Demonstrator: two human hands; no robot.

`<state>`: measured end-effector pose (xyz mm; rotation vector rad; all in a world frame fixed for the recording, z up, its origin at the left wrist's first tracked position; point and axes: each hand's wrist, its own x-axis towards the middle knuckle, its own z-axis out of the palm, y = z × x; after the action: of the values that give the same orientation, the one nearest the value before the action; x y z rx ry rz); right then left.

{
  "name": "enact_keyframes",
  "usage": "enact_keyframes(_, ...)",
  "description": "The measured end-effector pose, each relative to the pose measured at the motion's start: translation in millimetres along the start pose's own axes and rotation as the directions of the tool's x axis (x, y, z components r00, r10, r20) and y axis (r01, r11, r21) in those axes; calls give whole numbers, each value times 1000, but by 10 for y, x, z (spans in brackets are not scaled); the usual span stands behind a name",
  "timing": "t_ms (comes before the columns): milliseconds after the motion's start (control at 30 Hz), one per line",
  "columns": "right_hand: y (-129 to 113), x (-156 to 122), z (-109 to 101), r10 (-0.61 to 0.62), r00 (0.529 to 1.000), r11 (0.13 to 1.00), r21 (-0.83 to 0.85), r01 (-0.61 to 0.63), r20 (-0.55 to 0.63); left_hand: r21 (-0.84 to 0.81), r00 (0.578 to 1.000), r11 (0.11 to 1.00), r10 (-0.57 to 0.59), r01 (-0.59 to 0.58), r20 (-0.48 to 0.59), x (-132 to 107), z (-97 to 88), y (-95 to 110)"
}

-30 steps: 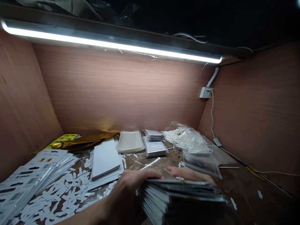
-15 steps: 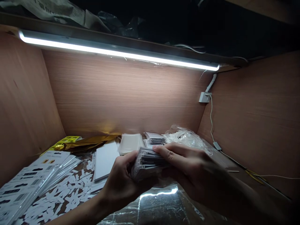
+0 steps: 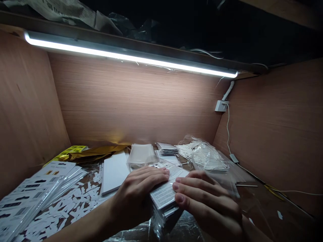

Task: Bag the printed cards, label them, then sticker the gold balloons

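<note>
Stack of packets (image 3: 164, 196) near the surface's (image 3: 264, 205) front edge; I see left hand (image 3: 137, 191) and right hand (image 3: 204, 201) flat on it, each grip wide.

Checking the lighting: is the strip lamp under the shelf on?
On: the strip lamp glows white, lighting the back wall.

A long light strip (image 3: 126, 57) is shining along the top of the back wall. On the table (image 3: 262, 205), a flat white box (image 3: 114, 171) is lying beside a pile of clear bags (image 3: 141, 154), with gold foil (image 3: 96, 152) behind it. Printed packages (image 3: 30, 191) are fanning out at the left, and white paper scraps (image 3: 70, 208) are lying beside them. A bag of white sticks (image 3: 204, 154) is resting at the right, under a hanging white cable (image 3: 227, 131).
</note>
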<state>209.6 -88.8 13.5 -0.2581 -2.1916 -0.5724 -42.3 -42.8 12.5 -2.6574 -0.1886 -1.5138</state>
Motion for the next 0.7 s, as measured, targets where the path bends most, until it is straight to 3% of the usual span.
enact_keyframes(133, -92, -120, 35, -10, 1000, 987, -160, 9, -11, 108, 988, 985, 121, -131, 96, -35, -39, -8)
enact_keyframes(300, -270, -189, -30, 91, 996, 912, -403, -80, 10, 176, 963, 957, 198, -230, 184, -162, -13, -121)
enact_keyframes(433, -353, -234, -9, 104, 993, 913, -403, -71, 63, 201, 947, 940, 229, -275, 226, -292, 103, -118)
enact_keyframes(600, -268, -277, 118, 139, 990, 929, -344, -136, -16, 270, 979, 954, 78, -128, 186, -232, 108, -18)
enact_keyframes(700, -168, -332, 136, 98, 989, 951, -281, -127, -113, 314, 995, 945, -98, 89, 13, -97, -20, 1)
